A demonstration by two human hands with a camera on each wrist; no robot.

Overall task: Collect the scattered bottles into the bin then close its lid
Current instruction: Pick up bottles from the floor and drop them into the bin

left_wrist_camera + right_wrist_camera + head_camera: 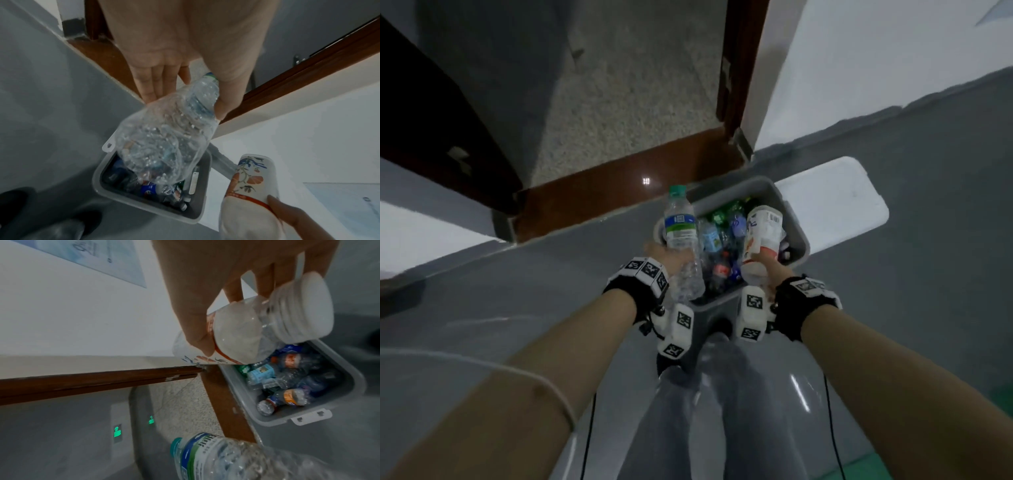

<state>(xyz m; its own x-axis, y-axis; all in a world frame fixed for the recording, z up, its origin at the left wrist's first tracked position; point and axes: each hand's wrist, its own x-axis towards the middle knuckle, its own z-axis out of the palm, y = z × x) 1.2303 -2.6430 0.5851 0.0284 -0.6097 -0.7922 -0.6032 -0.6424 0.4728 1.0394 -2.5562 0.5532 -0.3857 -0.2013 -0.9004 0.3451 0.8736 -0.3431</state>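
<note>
An open grey bin (pixel 796 222) stands on the floor, holding several crushed bottles; its white lid (pixel 835 205) leans back against the wall. My left hand (pixel 671 253) holds a clear water bottle (pixel 681 236) with a green cap between thumb and fingers, above the bin's left edge. In the left wrist view the left hand (pixel 185 104) holds that clear bottle (pixel 164 138) over the bin (pixel 96 183). My right hand (pixel 763 270) grips a white bottle with a flower label (pixel 762 236) above the bin's right side. The right hand (pixel 220 321) holds the white bottle (pixel 246 331) near its neck.
A brown wooden threshold (pixel 619 185) and door frame (pixel 739 68) lie just beyond the bin, with speckled floor behind. The white wall (pixel 876 68) is on the right. My legs (pixel 705 411) stand right before the bin on grey floor.
</note>
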